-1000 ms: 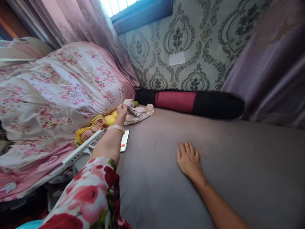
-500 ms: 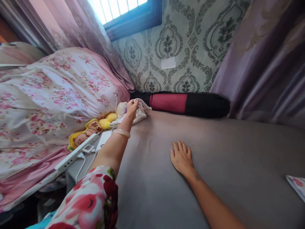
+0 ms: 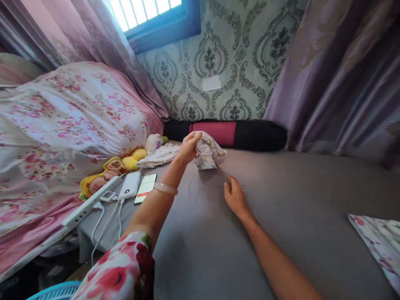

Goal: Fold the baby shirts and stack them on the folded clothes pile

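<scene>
My left hand [image 3: 188,147] pinches a white patterned cloth [image 3: 208,149], holding it up over the grey sheet [image 3: 281,233]. The cloth hangs in crumpled folds, so its full shape is hidden. Behind my left wrist lies another white cloth with small dark specks [image 3: 161,156], beside the soft toys. My right hand [image 3: 235,196] is to the right, low over the sheet, with thumb and fingers apart and nothing in it. I cannot tell whether it touches the sheet.
Left of my forearm lie a phone [image 3: 145,188], a white power bank [image 3: 128,185], a power strip [image 3: 93,200] with cables, and yellow plush toys [image 3: 134,158]. A black and red long bag [image 3: 215,132] lies along the wall. Floral fabric [image 3: 379,241] is at right.
My left hand has lifted the cloth and brought it right, uncovering the speckled cloth and the phone. My right hand has gone from lying flat to slightly curled.
</scene>
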Demonstrator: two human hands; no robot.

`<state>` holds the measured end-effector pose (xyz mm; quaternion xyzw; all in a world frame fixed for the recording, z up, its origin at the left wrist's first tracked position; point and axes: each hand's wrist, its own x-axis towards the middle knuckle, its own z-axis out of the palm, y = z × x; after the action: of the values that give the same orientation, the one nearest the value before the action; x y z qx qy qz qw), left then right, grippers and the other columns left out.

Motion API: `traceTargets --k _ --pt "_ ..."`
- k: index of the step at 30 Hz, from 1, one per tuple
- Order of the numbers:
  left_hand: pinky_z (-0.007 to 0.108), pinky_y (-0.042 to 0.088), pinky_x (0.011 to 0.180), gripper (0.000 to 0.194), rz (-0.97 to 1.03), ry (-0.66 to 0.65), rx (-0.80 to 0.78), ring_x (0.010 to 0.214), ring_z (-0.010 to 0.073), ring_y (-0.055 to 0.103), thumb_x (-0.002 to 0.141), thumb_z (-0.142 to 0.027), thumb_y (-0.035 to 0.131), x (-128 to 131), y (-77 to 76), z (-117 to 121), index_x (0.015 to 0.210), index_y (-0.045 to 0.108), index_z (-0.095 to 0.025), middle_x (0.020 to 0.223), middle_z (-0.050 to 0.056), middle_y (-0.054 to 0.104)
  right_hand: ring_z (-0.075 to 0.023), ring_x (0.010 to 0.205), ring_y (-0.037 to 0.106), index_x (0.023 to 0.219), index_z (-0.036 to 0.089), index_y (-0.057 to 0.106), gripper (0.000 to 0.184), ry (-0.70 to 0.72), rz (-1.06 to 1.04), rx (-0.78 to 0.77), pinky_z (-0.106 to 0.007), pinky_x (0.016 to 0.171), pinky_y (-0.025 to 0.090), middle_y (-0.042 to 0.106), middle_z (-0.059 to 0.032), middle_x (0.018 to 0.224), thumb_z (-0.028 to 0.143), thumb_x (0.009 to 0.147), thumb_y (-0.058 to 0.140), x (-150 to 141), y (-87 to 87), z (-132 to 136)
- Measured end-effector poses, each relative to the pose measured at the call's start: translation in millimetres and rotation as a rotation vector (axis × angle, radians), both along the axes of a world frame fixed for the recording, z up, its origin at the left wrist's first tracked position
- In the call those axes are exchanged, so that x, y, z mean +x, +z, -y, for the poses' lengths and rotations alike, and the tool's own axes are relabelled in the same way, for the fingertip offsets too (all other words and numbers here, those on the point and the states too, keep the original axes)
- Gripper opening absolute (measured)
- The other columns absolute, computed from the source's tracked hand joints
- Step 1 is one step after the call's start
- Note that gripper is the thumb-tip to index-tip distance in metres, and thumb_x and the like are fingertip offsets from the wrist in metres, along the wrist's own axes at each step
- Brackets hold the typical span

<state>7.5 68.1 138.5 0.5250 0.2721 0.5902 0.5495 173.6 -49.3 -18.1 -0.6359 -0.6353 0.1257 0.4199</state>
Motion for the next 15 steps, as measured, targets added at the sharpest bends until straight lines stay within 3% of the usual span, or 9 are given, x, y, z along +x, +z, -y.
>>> traceTargets --k 6,11,15 --pt "0.020 0.048 0.060 0.031 -0.083 -0.167 0.058 0.060 0.0084 0.059 0.077 -0.042 0.074 28.5 17.1 33.6 0.081 0.057 -0.017 0.069 -0.004 0.060 -0.0251 0.119 0.054 0.129 0.010 0.048 0.052 -0.057 -0.277 0.076 -0.038 0.097 0.044 0.057 -0.0194 0.130 0.043 0.089 0.042 4.7 15.9 -1.1" --pt "0.021 0.049 0.061 0.030 -0.164 -0.236 0.115 0.062 0.0096 0.061 0.077 -0.042 0.074 38.2 33.9 51.2 0.083 0.059 -0.016 0.072 -0.002 0.062 -0.0222 0.082 0.063 0.094 0.016 0.063 0.036 -0.021 -0.220 -0.042 -0.031 0.075 0.048 0.069 -0.0096 0.088 0.045 0.088 0.043 9.5 22.3 0.2" --pt "0.020 0.045 0.058 0.028 -0.228 -0.148 0.157 0.060 0.0090 0.059 0.076 -0.039 0.075 27.6 38.8 47.5 0.081 0.062 -0.015 0.071 -0.002 0.063 -0.0180 0.068 0.060 0.078 0.017 0.064 0.037 0.048 -0.084 -0.104 -0.025 0.063 0.041 0.066 -0.0059 0.070 0.039 0.093 0.037 32.7 38.1 0.7"
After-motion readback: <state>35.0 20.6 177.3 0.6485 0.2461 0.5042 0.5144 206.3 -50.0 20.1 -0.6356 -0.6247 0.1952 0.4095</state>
